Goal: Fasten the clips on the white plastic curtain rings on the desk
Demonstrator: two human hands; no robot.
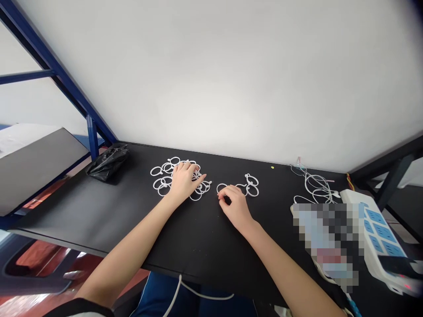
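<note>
White plastic rings, each with a small eyelet like curtain rings, lie in a loose pile point(167, 179) on the black tabletop point(132, 202). My left hand point(183, 178) rests over the middle of this pile, fingers and thumb spread, hiding part of it. To its right, my right hand point(234, 203) has thumb and fingertips pinched at the near left edge of a single white ring point(222, 184). Just beyond that hand, a few more rings point(253, 190) lie in a small group, partly covered by it.
A crumpled black plastic bag point(108, 163) sits at the far left. On the right are coiled white cables point(317, 187), a pixelated object point(325, 242) and a white power strip point(380, 229) with blue sockets. A white wall point(214, 79) and blue metal frame point(66, 79) border the table.
</note>
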